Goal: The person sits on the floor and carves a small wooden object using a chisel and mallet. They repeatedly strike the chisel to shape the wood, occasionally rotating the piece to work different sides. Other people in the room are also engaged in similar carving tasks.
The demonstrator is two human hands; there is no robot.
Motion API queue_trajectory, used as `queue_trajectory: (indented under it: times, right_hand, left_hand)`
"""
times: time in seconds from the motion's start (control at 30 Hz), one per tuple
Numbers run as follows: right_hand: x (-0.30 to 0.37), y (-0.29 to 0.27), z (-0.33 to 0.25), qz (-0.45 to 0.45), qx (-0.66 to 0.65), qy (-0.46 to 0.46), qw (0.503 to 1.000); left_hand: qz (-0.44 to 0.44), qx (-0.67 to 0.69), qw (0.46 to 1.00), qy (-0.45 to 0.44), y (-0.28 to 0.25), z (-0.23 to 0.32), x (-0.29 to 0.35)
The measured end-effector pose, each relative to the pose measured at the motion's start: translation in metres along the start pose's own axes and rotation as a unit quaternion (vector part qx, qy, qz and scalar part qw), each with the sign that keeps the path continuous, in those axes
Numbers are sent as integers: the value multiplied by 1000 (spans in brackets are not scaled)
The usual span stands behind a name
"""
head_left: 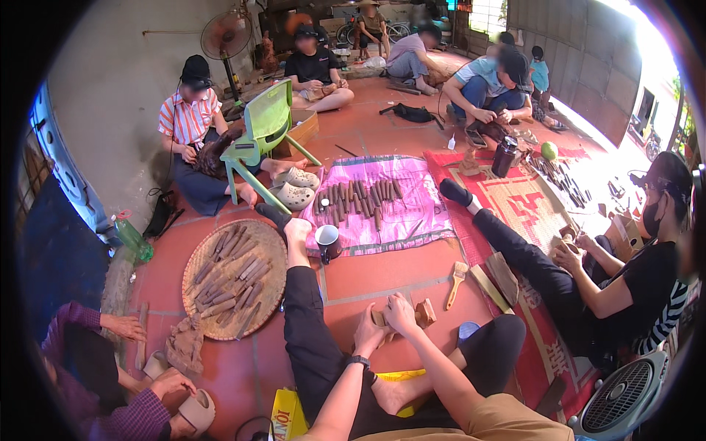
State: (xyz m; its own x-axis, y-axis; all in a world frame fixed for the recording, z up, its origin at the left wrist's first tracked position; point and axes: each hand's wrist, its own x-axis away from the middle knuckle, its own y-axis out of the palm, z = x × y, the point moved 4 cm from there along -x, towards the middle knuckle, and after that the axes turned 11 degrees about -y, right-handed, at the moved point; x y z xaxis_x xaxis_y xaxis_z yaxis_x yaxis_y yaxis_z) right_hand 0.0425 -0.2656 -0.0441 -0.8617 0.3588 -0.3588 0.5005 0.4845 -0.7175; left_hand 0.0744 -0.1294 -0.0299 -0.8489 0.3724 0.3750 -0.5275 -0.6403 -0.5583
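In front of my bent legs my left hand [370,331] is closed round a brown piece of wood [379,318]. My right hand [399,315] is closed close beside it, fingers bent over the same spot; what it grips is hidden. Just right of it shows a brown wooden block [424,314] with a cut, angular shape. Whether this block is one with the piece in my left hand, I cannot tell. A small blue-grey round thing [468,331] sits by my right knee. Farther right lies a flat brush [457,285] with a yellowish handle.
A round woven tray [193,253] of carving tools lies left of my outstretched leg. Beyond are a dark mug [329,246] and a pink sheet [412,220] with rows of tools. Other people sit around; one person's hands [568,253] hold wood at right. A fan [621,397] stands near right.
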Motion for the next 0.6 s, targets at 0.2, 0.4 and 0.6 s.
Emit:
queue_trajectory:
  times: [0.2,0.4,0.6]
  right_hand:
    - [3,-6,1,-20,5,38,999]
    - [-6,-1,4,-36,19,44,998]
    - [6,-15,-16,-8,-17,21,1000]
  left_hand:
    - [-12,19,1000,3,1,4,6]
    - [4,13,1000,12,10,-1,1]
    - [-3,23,1000,-1,-1,-2,3]
